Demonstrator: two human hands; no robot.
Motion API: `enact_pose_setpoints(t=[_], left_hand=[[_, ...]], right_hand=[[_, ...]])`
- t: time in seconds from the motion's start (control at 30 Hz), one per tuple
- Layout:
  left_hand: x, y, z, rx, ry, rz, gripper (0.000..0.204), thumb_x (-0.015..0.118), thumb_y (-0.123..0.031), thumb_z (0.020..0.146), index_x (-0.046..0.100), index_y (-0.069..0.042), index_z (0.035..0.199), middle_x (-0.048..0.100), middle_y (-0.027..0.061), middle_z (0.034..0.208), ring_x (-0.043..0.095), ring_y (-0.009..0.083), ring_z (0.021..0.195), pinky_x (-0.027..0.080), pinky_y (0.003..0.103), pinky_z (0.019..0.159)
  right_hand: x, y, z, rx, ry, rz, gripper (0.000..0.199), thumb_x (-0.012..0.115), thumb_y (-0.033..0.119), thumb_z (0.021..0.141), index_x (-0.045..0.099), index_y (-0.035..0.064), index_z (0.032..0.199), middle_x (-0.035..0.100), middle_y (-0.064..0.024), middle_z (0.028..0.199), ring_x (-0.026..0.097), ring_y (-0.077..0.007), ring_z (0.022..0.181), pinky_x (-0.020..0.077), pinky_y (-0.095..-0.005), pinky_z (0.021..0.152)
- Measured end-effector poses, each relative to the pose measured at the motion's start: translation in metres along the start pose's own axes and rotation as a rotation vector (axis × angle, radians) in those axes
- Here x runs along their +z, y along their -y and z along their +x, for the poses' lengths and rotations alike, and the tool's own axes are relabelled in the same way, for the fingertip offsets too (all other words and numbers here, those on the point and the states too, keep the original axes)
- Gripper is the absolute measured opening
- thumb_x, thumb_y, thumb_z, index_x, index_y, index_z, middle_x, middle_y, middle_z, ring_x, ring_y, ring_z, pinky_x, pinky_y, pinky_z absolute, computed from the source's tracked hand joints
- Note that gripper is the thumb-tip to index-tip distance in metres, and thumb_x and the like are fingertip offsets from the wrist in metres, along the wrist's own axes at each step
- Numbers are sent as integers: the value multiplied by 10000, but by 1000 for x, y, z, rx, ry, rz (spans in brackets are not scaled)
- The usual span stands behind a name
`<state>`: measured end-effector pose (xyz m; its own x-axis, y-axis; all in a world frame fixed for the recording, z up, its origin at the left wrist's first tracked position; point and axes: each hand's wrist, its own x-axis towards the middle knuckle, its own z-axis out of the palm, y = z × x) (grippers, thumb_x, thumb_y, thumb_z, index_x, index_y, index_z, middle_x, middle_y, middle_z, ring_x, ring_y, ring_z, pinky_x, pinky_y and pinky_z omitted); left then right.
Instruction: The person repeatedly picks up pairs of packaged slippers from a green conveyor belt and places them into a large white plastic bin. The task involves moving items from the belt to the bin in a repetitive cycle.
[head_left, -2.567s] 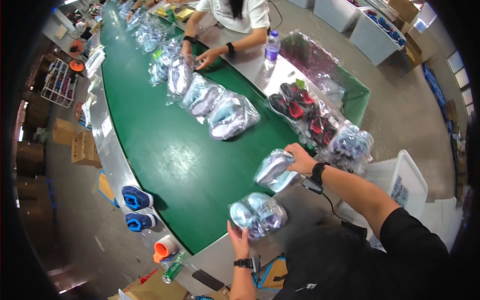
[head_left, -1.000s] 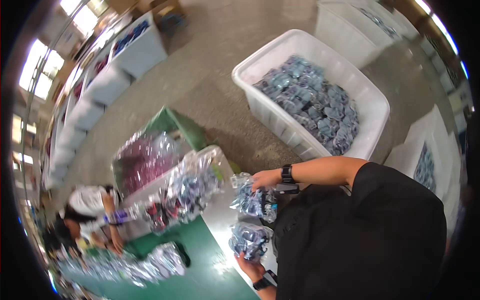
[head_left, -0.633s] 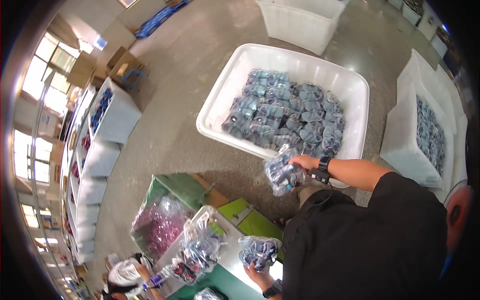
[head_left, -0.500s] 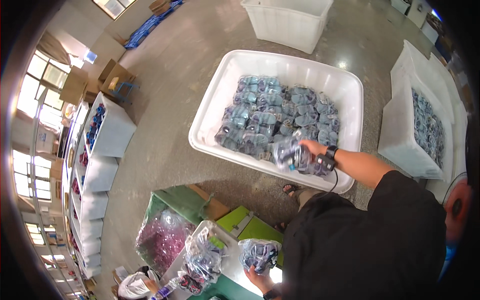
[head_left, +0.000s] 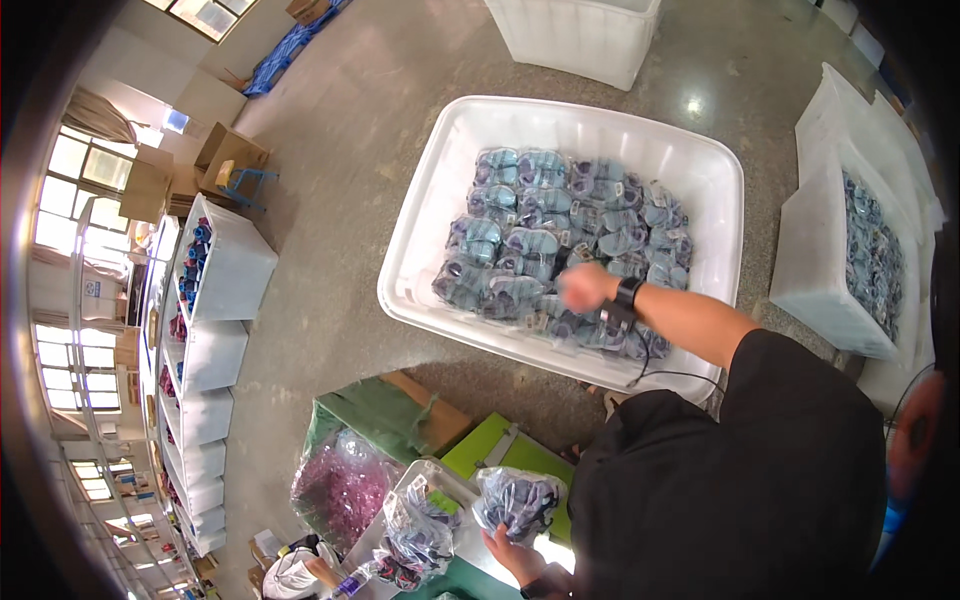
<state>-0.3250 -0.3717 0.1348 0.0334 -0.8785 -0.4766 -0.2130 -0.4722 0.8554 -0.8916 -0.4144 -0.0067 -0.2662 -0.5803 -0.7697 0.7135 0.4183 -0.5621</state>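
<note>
A large white tub [head_left: 412,250] in front of me holds rows of blue and purple shoes [head_left: 545,205] in clear bags. My right hand [head_left: 588,287] is over the near part of these rows, its fingers blurred and turned away from view. I cannot make out whether anything is in it. Down at the lower middle, my left hand [head_left: 508,553] grips a clear bag of blue-purple shoes [head_left: 518,500] from its near side. Beside that bag, more bagged shoes [head_left: 420,530] lie heaped on a pale surface.
An open green sack [head_left: 350,490] with pink contents stands near a bright green box [head_left: 515,450]. White bins [head_left: 225,270] line the left. Another white tub [head_left: 840,260] with bagged shoes is at the right, and one more [head_left: 580,40] at the far side. A cable [head_left: 680,375] trails from my right wrist.
My right hand has moved slightly left over the tub, and the bag it held no longer shows clearly in it. My left hand still holds its bag, now slightly raised.
</note>
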Motion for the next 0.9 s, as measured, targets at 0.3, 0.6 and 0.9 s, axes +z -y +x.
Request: enact_pose_setpoints(t=[0.3,0.6,0.9], left_hand=[[111,-92,20,-154,290,-312,639,550,-78,920,258,-27,1486,473,155,1372,536,253,1176,466,387,973],[143,-87,11,-363,544,-284,562,516,-212,1010,282,-33,1489,524,115,1342,567,218,1156,495,378,933],[65,-17,8,-210,231,19,556,588,-164,968,333,12,1429,617,162,1115,644,214,908,552,311,732]], right_hand=[[157,-72,-134,268,867,-633,979,707,586,806,221,125,1519,528,-146,1282,580,-230,1100,550,-382,844],[78,-80,-122,115,599,-396,682,758,301,813,445,43,1362,651,-100,1067,648,-169,837,518,-262,634],[-16,-26,-100,67,127,467,254,611,267,912,590,74,1075,687,-71,946,699,-185,809,598,-385,723]])
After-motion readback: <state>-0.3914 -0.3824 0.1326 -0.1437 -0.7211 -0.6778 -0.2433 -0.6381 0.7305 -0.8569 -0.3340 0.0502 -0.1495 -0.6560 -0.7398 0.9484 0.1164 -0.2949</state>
